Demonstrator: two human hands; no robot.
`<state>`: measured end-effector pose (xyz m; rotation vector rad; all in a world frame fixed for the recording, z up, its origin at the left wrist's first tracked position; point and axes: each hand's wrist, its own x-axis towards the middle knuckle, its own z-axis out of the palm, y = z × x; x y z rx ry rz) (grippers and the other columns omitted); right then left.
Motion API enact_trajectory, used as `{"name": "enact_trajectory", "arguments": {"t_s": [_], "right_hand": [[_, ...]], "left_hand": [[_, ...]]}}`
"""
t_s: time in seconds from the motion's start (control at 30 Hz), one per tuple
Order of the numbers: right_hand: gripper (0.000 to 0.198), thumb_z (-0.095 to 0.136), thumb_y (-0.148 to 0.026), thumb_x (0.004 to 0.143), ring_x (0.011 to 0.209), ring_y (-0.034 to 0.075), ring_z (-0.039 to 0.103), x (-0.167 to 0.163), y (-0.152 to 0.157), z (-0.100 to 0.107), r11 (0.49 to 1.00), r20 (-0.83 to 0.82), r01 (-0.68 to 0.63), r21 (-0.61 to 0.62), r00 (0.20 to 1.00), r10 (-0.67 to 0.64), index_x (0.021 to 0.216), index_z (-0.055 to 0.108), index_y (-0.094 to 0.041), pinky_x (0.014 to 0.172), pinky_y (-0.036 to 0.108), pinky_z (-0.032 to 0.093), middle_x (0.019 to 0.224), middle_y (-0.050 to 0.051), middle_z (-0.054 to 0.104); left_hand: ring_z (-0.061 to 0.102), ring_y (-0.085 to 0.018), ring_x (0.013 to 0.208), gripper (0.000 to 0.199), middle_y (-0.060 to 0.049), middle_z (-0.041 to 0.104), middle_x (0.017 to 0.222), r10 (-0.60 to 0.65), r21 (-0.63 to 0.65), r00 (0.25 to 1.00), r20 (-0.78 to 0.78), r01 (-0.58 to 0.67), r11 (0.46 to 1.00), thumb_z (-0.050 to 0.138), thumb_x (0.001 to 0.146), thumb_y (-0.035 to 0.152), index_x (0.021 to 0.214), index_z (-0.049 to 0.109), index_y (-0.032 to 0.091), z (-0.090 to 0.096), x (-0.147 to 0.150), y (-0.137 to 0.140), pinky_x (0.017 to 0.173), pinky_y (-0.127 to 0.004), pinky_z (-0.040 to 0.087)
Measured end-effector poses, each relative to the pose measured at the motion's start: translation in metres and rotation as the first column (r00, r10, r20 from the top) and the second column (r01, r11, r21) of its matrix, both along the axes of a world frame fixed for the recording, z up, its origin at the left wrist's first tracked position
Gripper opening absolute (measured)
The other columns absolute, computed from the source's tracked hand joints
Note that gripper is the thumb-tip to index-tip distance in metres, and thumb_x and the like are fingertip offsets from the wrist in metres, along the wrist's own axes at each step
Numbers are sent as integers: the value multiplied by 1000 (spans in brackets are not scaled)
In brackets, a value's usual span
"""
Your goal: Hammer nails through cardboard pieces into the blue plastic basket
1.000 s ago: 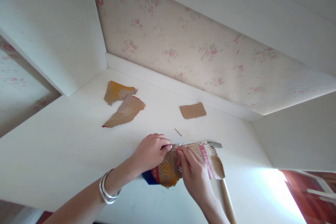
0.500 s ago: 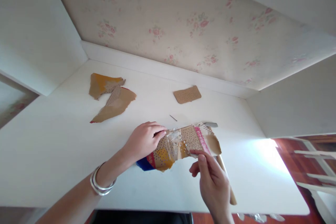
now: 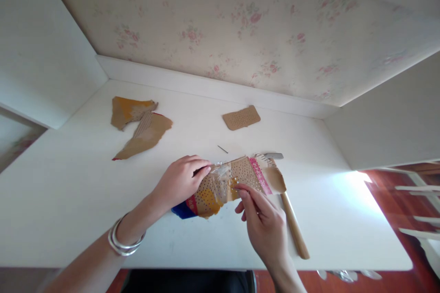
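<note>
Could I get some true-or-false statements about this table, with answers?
1. The bare left hand rests on perforated brown cardboard with yellow, red and blue patches. True.
2. The bare right hand grips the pale wooden handle. False: the handle lies on the white tabletop; the right hand is at the cardboard.
3. A thin, dark rod lies on the tabletop, touched by neither hand. True.
4. The small, brown, rounded cardboard rectangle lies under the left hand. False: it lies apart, farther back.

White tbl (image 3: 79, 187) w/ 2 torn cardbd pcs (image 3: 144, 136); dotted cardbd rect (image 3: 241, 117); thin rod (image 3: 222, 149); wood-handled tool (image 3: 295, 226).
</note>
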<state>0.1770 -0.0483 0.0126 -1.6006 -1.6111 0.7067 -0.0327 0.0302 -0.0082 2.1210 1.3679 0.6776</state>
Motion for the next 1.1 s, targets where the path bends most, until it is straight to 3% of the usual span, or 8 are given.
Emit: {"name": "enact_trajectory", "arguments": {"t_s": [0.23, 0.63, 0.87, 0.97, 1.03, 1.1], "right_hand": [[23, 52, -24, 97, 62, 13, 65, -10, 26, 4, 989, 145, -93, 119, 987, 75, 96, 74, -18, 62, 22, 50, 75, 2, 72], [26, 46, -25, 100, 73, 18, 70, -17, 33, 1, 976, 280, -198, 85, 945, 168, 96, 71, -21, 63, 25, 51, 89, 6, 76], [25, 47, -24, 100, 66, 15, 65, -18, 37, 3, 978, 231, -203, 44, 955, 188, 91, 70, -21, 61, 25, 49, 78, 4, 73], [21, 50, -26, 98, 65, 15, 65, -11, 31, 5, 989, 138, -127, 76, 984, 115, 95, 71, -22, 61, 25, 51, 82, 4, 73], [19, 53, -30, 97, 58, 13, 62, -4, 24, 7, 993, 56, 36, 116, 998, -42, 97, 70, -22, 56, 25, 50, 81, 3, 72], [20, 53, -36, 97, 48, 10, 57, 4, 16, 7, 963, -68, 257, 87, 965, -251, 97, 67, -21, 47, 24, 47, 75, 1, 70]], "left_hand": [[65, -17, 99, 23, 2, 73, 105, 10, -5, 1000, -5, -10, 1000, 48, 97, 27, 104, 70, 26, 2, 0, -2, 92, -32, 48], [66, -18, 96, 24, 0, 74, 104, -3, 0, 999, 32, 3, 1000, 48, 97, 25, 105, 71, 24, 1, -2, -1, 91, -33, 50], [66, -17, 95, 23, 1, 74, 103, 0, 8, 999, 38, 0, 1000, 49, 97, 25, 104, 71, 25, 2, -2, 0, 91, -32, 51], [66, -17, 94, 23, 1, 74, 102, -7, 14, 1000, 17, 7, 1000, 49, 97, 24, 103, 71, 26, 2, -2, 0, 92, -33, 50], [66, -18, 94, 23, 1, 74, 102, -12, 20, 1000, 5, 12, 1000, 49, 97, 23, 102, 71, 25, 2, -1, 1, 93, -33, 49], [66, -18, 94, 22, 0, 74, 101, -12, 22, 1000, 2, 12, 1000, 50, 97, 23, 101, 71, 24, 1, -1, 1, 92, -34, 49]]}}
